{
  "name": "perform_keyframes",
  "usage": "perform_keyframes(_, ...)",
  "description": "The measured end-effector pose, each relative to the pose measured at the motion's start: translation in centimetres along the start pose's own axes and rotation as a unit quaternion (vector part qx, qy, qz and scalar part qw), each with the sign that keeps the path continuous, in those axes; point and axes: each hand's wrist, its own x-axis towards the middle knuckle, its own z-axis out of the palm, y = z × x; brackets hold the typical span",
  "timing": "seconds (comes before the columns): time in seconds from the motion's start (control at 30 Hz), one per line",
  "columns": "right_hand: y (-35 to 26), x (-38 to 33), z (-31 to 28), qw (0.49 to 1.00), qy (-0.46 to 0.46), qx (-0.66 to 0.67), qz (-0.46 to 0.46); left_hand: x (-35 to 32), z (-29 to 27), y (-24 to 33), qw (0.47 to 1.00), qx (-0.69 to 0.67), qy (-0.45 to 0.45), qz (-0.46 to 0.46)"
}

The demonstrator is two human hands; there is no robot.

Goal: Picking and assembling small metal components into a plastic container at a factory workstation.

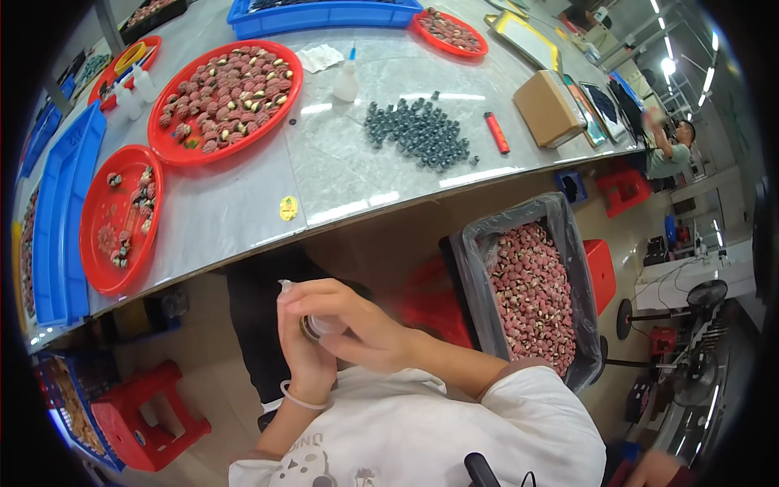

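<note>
In front of my white shirt, my left hand (306, 361) and my right hand (369, 329) are pressed together below the table's edge. Between them sits a small pale, translucent round thing (328, 323) with a dark rim; fingers hide most of it, so its kind is unclear. The fingers of my right hand close over it, while my left hand is cupped against its other side. A small shiny, clear bit (285, 285) sticks up at the left fingertips. Beyond my hands, a round yellow sticker (289, 208) lies near the front edge of the grey table (235, 203).
Red trays (302, 81) hold pink-and-cream pieces, beside blue trays (69, 195). Dark small parts (418, 134), a white squeeze bottle (346, 84), a red lighter-like stick (497, 133) and a cardboard box (548, 109) are on the table. A lined bin (479, 268) stands right. Another person (669, 154) is far right.
</note>
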Motion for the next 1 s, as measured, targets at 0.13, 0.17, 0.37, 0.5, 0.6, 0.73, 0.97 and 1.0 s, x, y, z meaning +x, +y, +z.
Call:
perform_keyframes(0.13, -0.5, -1.0, 0.2, 0.996, 0.009, 0.087, 0.023, 0.1, -0.5, -0.2, 0.999, 0.038, -0.001, 0.007)
perform_keyframes(0.17, -0.6, -1.2, 0.2, 0.997, 0.016, 0.074, 0.022, 0.0, 0.0, -0.1, 0.999, 0.05, -0.002, 0.016)
perform_keyframes(0.37, -0.1, 0.1, -0.4, 0.99, 0.047, -0.125, -0.035, -0.5, 1.1, -0.1, 0.986, 0.155, -0.013, 0.064)
perform_keyframes(0.5, 0.3, 1.9, -0.8, 0.981, -0.022, -0.162, -0.109, -0.5, 0.2, -0.6, 0.979, 0.156, -0.087, 0.093)
perform_keyframes(0.6, 0.9, 2.3, 0.1, 0.987, 0.003, -0.111, -0.116, -0.3, 0.3, -0.3, 0.983, 0.134, -0.076, 0.096)
perform_keyframes(0.73, 0.6, 1.3, 1.5, 0.982, 0.143, -0.123, 0.027, -0.1, 0.8, -0.1, 0.999, -0.017, 0.021, 0.019)
perform_keyframes(0.97, 0.0, 0.8, 1.1, 0.98, 0.159, 0.064, 0.102, 0.1, 0.5, 0.0, 0.999, -0.001, 0.029, 0.026)
perform_keyframes(1.0, 0.1, 0.7, 1.0, 0.976, 0.164, 0.089, 0.112, 0.0, 0.5, 0.0, 0.999, -0.003, 0.032, 0.025)
